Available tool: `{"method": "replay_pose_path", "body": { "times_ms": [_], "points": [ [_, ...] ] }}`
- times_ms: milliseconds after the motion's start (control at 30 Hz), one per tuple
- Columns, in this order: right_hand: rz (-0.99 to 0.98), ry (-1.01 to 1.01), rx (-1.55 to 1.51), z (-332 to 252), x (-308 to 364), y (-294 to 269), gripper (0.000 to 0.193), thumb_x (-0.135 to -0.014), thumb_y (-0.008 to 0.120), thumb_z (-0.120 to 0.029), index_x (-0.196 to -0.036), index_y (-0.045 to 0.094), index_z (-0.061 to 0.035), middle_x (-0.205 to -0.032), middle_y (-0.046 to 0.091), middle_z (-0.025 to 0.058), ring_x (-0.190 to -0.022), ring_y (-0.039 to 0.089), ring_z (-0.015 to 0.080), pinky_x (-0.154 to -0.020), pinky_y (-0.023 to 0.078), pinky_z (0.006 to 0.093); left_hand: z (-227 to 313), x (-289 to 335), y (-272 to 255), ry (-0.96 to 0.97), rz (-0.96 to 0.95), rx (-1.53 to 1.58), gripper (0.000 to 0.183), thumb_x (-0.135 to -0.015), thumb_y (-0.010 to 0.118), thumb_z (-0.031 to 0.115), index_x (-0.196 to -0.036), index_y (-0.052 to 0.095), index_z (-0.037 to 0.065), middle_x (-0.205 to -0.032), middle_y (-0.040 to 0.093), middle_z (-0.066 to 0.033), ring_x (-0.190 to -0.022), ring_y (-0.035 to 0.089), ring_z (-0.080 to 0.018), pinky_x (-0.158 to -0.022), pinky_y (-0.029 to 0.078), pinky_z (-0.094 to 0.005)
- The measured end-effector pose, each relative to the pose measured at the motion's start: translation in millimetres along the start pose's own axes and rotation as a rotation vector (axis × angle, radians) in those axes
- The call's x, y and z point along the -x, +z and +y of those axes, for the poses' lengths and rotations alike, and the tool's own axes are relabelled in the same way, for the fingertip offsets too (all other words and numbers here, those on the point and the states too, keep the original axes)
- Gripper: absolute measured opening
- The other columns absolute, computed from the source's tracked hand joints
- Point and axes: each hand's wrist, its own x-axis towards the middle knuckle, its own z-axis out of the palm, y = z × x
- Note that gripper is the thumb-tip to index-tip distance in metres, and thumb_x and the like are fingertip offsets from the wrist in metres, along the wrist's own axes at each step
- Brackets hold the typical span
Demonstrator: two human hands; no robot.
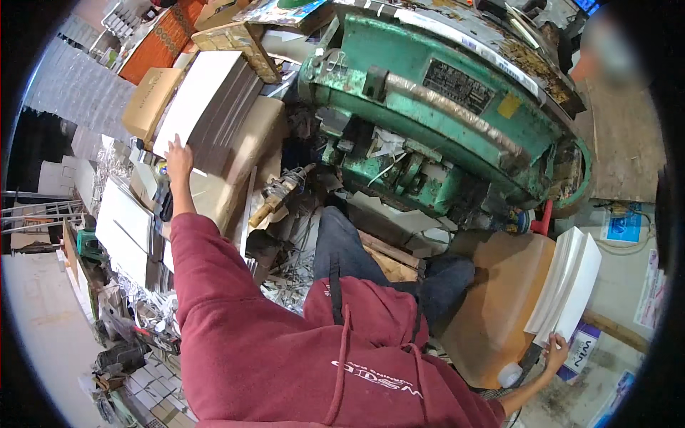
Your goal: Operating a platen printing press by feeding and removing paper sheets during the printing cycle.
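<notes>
The left hand [177, 158] reaches out far to the person's left and lies flat, fingers spread, on the lower edge of a tall slanted stack of white sheets [207, 100]; it presses on the stack rather than closing around it. That stack leans on a tan padded block [246, 153], with a brown cardboard box [148, 100] just beside it on the far side. More white sheets [125, 225] lie in piles below the left arm, among scraps and paper trimmings.

The right hand [555, 351] is low at the person's right, its grip closed on the bottom corner of a second, thinner bundle of white sheets [571, 282], which stands nearly upright. This bundle rests against an orange-brown container [492, 307] with a white cap, beside the person's knee.

Between the two hands stand the person's red hooded top [285, 357] and dark trouser legs, and ahead of them a big, worn green machine [442, 107] fills the middle, its underside crowded with bolts, wires and paper scraps. Wooden offcuts [389, 260] lie under it. A wooden board [621, 143] stands at the far right.
</notes>
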Motion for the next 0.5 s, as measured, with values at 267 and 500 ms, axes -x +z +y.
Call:
{"method": "replay_pose_path", "body": {
  "times_ms": [267, 500],
  "points": [
    [-0.058, 0.010, -0.026, -12.6, 4.8, -0.8, 0.034, -0.095, 0.073, -0.029, -0.115, 0.069, -0.0011, -0.100, 0.067, 0.0068, -0.058, 0.061, 0.0123, -0.045, 0.046, 0.0255, 9.8, -12.1, -10.5, -0.391, -0.077, 0.049, 0.071, -0.095, 0.052, 0.050, -0.158, 0.035, 0.022, -0.159, 0.037, -0.0219, -0.138, 0.044, -0.0511, -0.108, 0.042, -0.0605],
    [0.217, -0.233, 0.478, -27.9, 26.3, 16.5, 0.036, -0.104, 0.051, -0.014, -0.136, 0.052, 0.0017, -0.104, 0.070, 0.0124, -0.074, 0.071, 0.0259, -0.059, 0.055, 0.0302, 6.0, -26.7, -24.0, -0.731, -0.178, 0.227, 0.129, -0.071, 0.051, 0.095, -0.162, 0.021, 0.009, -0.154, 0.034, -0.0356, -0.140, 0.043, -0.0474, -0.111, 0.038, -0.0565]
  ]
}}
